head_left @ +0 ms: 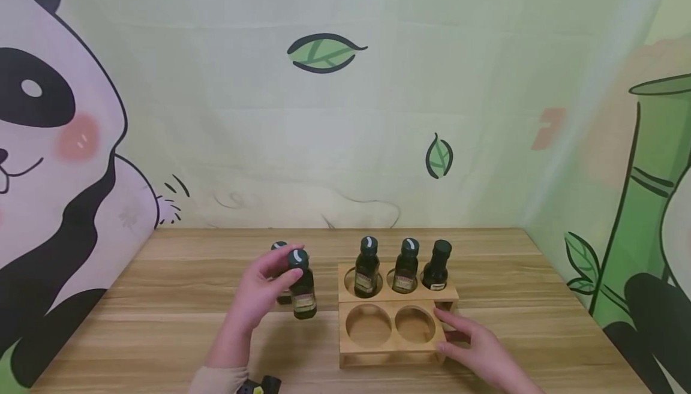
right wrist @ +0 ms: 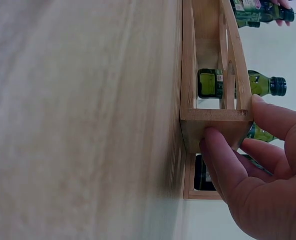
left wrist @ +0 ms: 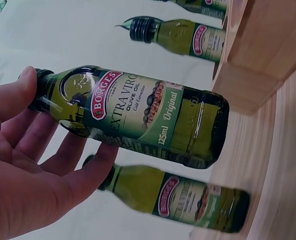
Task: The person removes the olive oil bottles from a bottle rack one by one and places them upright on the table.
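Observation:
My left hand (head_left: pixel 263 289) holds a small olive oil bottle (left wrist: pixel 138 115) by its capped neck, the thumb on the cap and the fingers behind. The bottle is upright, above the table, left of a two-level wooden bottle rack (head_left: pixel 345 328). Behind it stands a second olive oil bottle (left wrist: pixel 182 197), mostly hidden in the head view. Two olive oil bottles, left (head_left: pixel 367 268) and middle (head_left: pixel 406 267), and a dark bottle (head_left: pixel 436 267) sit in the rack's back row. My right hand (head_left: pixel 477 346) grips the rack's front right corner, thumb on the top edge, fingers against the end face.
The rack's lower front level has two wide round holes. Under everything is a wood-grain table (head_left: pixel 178 298). A printed cloth (head_left: pixel 324 142) with pandas, leaves and bamboo hangs behind it and along the sides. A black device (head_left: pixel 261 385) sits at my left wrist.

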Tool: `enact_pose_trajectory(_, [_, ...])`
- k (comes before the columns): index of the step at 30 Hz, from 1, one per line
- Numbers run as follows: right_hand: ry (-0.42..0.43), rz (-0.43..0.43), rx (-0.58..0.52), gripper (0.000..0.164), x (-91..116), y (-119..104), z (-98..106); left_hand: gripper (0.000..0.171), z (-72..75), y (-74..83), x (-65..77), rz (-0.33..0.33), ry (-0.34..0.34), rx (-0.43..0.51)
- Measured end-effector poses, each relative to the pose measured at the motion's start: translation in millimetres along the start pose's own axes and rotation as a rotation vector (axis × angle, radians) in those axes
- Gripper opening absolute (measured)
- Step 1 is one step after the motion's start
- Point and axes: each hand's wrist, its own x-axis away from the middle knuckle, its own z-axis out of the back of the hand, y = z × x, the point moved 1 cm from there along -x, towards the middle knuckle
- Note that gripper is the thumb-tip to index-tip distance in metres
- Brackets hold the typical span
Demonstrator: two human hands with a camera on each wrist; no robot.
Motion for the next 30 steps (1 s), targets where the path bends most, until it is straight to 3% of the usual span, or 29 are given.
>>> enact_pose_trajectory(11, [0.006,-0.016,0.000,0.068,0,-1,0,0.042,26.2,-5.6,2.9,-0.027,0.016,-0.012])
enact_pose_trajectory(26, [0.006,-0.012,0.010,0.068,0,1,0,0.046,55.9,-16.4,4.1,0.044,0.030,-0.104])
enact_pose_trajectory(30, [0.003,-0.005,0.000,0.068,0,0,0,0.047,61.1,-20.9,3.4,0.028,0.023,-0.109])
